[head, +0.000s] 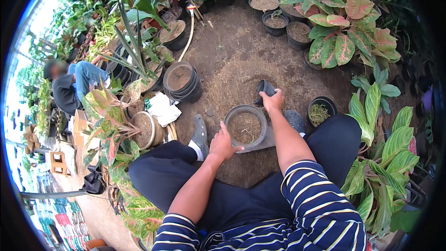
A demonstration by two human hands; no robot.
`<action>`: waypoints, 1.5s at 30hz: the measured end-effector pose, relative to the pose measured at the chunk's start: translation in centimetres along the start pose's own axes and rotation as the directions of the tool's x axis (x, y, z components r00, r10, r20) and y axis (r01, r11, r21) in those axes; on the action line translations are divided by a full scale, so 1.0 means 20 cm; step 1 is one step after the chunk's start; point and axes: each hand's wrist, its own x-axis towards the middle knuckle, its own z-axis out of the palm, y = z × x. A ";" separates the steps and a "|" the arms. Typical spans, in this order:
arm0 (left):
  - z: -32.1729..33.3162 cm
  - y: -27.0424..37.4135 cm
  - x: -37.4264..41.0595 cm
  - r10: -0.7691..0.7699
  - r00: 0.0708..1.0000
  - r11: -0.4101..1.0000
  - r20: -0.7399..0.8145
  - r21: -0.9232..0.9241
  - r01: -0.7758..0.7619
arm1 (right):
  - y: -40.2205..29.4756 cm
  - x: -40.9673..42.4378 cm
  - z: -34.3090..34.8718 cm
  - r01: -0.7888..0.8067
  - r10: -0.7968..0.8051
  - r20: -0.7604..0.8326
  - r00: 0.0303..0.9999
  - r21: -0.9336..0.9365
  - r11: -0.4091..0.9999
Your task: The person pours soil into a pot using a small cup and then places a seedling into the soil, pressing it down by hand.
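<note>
Between my feet a round plastic pot [228, 120] stands on a grey slab [270, 141]. Brown soil mix [244, 125] lies inside it, with a small thin sprig [248, 135] on top. My left hand [223, 143] rests at the pot's near left rim, thumb and fingers spread apart. Just beyond the pot, my right hand [273, 100] grips a small black plastic pot [266, 87], which is tipped on its side close to the ground. The inside of that small pot is mostly hidden from me.
A black pot of green cuttings [318, 113] stands by my right knee. Stacked empty pots [183, 82], a white plastic bag [163, 108] and a hose [190, 36] lie to the left. Potted aglaonemas [343, 21] ring the soil floor. Another person [68, 89] sits at far left.
</note>
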 end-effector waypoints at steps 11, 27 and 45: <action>-0.02 -0.03 -0.01 0.010 1.000 1.000 0.029 -0.002 -0.010 | -0.05 0.05 -0.23 -0.161 0.039 0.294 0.955 0.403 0.901; -0.07 0.01 -0.01 -0.018 0.999 0.999 0.033 0.042 0.017 | -0.73 -0.47 -1.13 0.619 -0.411 0.580 0.704 -0.217 0.754; -0.01 -0.07 0.02 0.045 0.998 0.997 0.046 0.065 -0.048 | -0.40 -0.68 -0.87 0.745 -0.480 0.604 0.636 -0.316 0.588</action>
